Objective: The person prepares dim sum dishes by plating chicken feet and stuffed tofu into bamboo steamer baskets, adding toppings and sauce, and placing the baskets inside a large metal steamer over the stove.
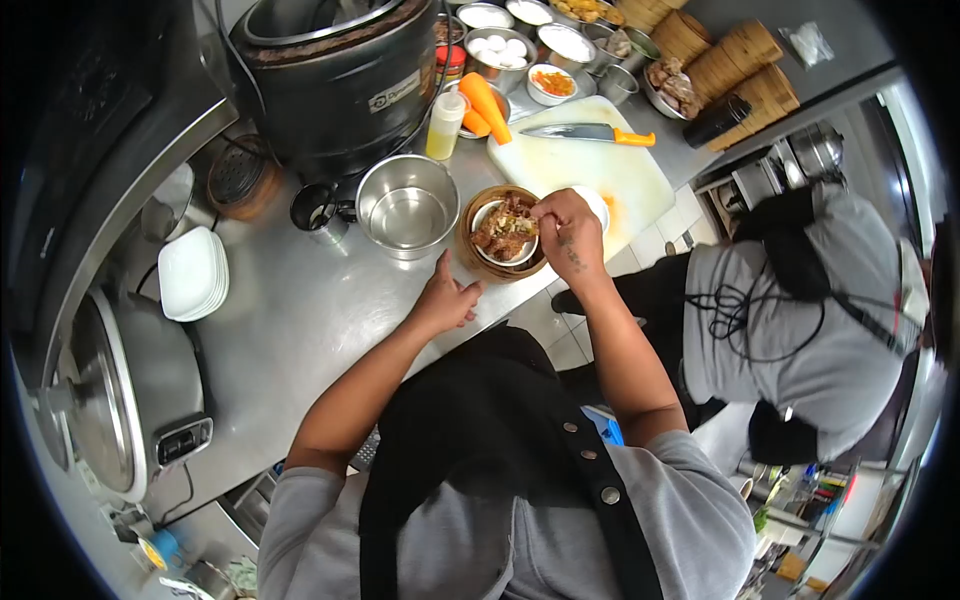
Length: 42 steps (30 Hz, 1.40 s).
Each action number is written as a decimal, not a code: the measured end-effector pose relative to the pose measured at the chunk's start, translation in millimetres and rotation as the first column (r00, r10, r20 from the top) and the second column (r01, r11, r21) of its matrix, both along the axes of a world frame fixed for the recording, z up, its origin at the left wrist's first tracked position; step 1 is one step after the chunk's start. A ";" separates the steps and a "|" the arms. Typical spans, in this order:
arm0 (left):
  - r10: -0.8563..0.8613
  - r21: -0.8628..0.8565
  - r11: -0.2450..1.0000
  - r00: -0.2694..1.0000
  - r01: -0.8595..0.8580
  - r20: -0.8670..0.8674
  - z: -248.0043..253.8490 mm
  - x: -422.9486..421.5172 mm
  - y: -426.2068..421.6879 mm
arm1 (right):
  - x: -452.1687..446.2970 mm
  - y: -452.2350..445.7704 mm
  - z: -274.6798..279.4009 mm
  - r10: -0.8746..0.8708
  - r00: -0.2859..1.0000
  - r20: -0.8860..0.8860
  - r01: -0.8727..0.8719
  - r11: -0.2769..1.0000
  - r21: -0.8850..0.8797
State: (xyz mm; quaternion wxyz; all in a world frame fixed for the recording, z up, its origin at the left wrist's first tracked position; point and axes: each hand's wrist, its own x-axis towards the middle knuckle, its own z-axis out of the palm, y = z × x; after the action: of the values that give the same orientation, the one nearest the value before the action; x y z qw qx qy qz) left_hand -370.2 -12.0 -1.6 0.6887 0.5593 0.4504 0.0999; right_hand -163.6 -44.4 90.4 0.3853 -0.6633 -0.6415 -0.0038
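A bamboo steamer stands at the counter's front edge with a white bowl in it. Pieces of browned meat, topped with pale and green bits, fill the bowl. My right hand is over the bowl's right side, its fingers pinched together; whatever they hold is hidden. Just left of the steamer, my left hand hovers with index finger extended and nothing in it. Beyond its fingertip sits a steel pot with a shiny bare inside. A white dish shows partly behind my right hand.
A cutting board carries a knife with an orange handle. Carrots, a squeeze bottle and several ingredient bowls line the back. White dishes are stacked left, near a large cooker. A co-worker stands at right.
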 end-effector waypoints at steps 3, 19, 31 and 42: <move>0.071 -0.079 0.994 0.997 -0.071 -0.004 4.7 26.5 -2.6 | -3.7 -3.7 1.0 -0.048 0.995 -0.087 0.051 0.998 0.042; 0.310 -0.217 0.923 0.948 -0.319 -0.077 -3.6 80.0 -27.9 | 94.9 -159.5 40.0 -0.497 0.859 -0.125 0.510 0.852 0.117; 0.491 -0.317 0.834 0.869 -0.452 0.054 -88.3 90.6 4.2 | 258.8 -416.1 -147.7 -0.822 0.567 -0.057 0.516 0.408 -0.753; 0.674 -0.043 0.722 0.717 -0.690 -0.179 -11.3 67.6 -11.8 | 268.9 -511.8 -107.2 -0.764 0.441 -0.471 0.693 0.623 -0.362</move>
State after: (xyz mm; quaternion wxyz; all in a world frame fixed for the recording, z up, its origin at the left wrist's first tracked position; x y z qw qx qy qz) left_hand -302.6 -23.7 -12.9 0.5961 0.3220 0.6802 0.2801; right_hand 105.3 -556.2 -16.8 0.4834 -0.8611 -0.1400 0.0719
